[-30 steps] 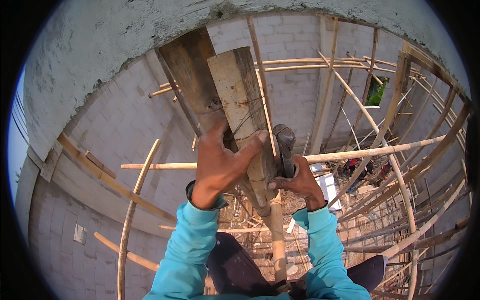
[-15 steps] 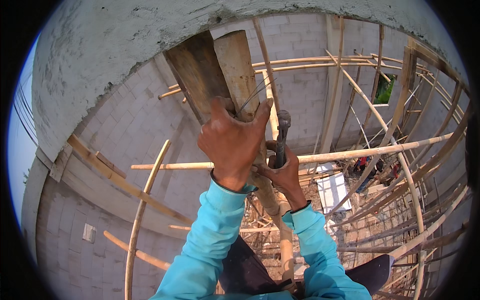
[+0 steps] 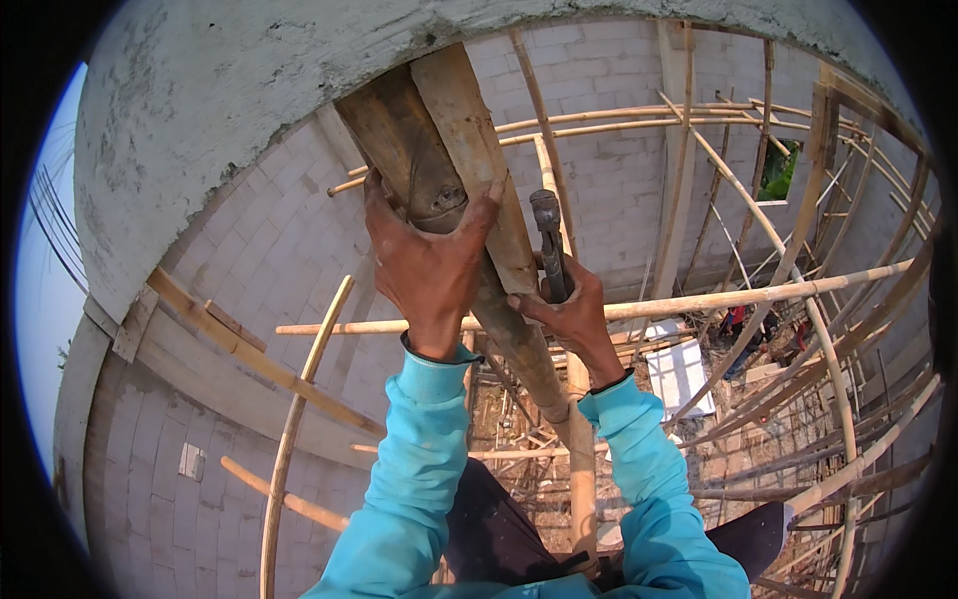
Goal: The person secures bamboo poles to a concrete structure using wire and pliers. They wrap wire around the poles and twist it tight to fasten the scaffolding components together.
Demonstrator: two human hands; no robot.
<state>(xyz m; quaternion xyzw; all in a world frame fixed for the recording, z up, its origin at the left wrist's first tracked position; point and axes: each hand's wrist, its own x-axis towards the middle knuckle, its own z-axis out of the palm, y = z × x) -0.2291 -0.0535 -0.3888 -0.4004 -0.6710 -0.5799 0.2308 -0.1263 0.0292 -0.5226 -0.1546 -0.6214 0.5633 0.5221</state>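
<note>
From my end I see the left hand (image 3: 427, 260) clasped across a round, weathered pole (image 3: 519, 334) and a rough, flat plank (image 3: 469, 125), upper centre of the frame. The right hand (image 3: 579, 314) grips a blunt-headed dark metal hand tool (image 3: 550, 240), thumb by the plank's lower end. Pitted grey concrete (image 3: 200, 120) arches overhead.

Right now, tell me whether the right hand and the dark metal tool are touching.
Touching. The head view shows the right hand gripping the dark metal tool, its upper end sticking out above the hand.
</note>
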